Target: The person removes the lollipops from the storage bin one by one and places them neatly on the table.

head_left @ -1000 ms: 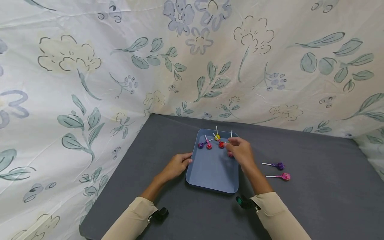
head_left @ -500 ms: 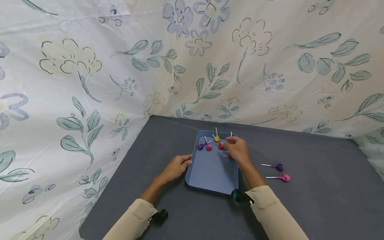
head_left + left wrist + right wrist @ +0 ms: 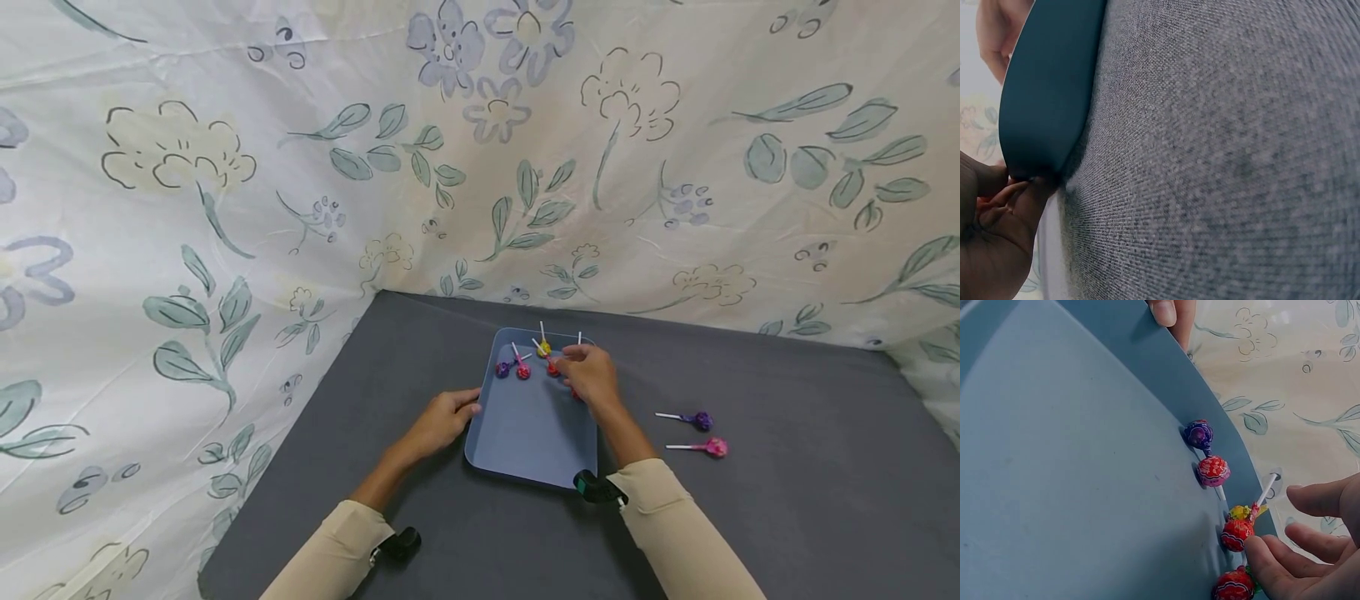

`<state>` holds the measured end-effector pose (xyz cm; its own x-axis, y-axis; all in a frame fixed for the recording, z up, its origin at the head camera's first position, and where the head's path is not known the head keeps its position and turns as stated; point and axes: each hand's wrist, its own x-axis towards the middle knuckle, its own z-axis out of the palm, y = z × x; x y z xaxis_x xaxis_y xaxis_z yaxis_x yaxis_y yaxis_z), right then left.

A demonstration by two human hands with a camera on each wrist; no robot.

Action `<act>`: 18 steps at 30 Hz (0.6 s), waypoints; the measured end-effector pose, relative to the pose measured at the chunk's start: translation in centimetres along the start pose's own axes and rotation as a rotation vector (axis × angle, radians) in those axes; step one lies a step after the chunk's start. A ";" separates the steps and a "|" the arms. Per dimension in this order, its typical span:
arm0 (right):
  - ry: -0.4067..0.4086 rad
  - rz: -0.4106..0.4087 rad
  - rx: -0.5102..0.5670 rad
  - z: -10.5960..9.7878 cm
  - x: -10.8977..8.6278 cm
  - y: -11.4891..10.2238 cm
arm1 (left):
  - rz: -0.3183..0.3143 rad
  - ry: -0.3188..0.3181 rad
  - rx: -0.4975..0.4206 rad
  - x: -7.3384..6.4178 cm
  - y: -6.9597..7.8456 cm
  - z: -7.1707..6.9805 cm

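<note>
My left hand (image 3: 442,423) grips the left rim of a blue-grey tray (image 3: 528,437), thumb on top of the edge. Over the tray's far right part is my right hand (image 3: 594,377), fingers loosely bent and spread. One of its fingertips (image 3: 1259,550) is right at a red lollipop (image 3: 1237,535) in the right wrist view. Along the far end lie a purple lollipop (image 3: 1199,434), a red-and-pink one with a pink stick, and a yellow lollipop (image 3: 543,349) behind the red one. Another red lollipop (image 3: 1234,587) with green on its wrapper sits beneath the right hand, partly hidden.
On the dark grey table (image 3: 787,517), right of the tray, lie a purple lollipop (image 3: 702,421) and a pink lollipop (image 3: 716,447), sticks pointing left. A floral cloth (image 3: 465,125) hangs behind and along the left side.
My right hand and forearm have shifted slightly left over the tray. The left hand keeps its hold on the rim, and the lollipops lie as before.
</note>
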<state>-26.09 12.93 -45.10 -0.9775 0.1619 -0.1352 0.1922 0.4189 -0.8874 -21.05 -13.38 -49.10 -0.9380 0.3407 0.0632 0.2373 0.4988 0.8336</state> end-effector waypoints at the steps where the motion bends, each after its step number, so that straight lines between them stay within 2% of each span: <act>1: -0.002 0.000 -0.003 0.0 0.0 0.0 | 0.006 0.001 -0.002 0.0 0.0 0.0; 7: 0.006 -0.012 -0.030 0.3 0.2 0.1 | 0.046 0.001 0.009 0.0 -0.3 -0.1; 18: -0.005 -0.036 -0.059 0.6 0.6 -0.2 | 0.034 -0.008 -0.008 0.0 -0.2 -0.1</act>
<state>-26.72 12.38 -45.31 -0.9843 0.1412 -0.1059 0.1614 0.4768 -0.8641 -21.11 -13.58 -49.19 -0.9275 0.3634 0.0875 0.2670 0.4803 0.8354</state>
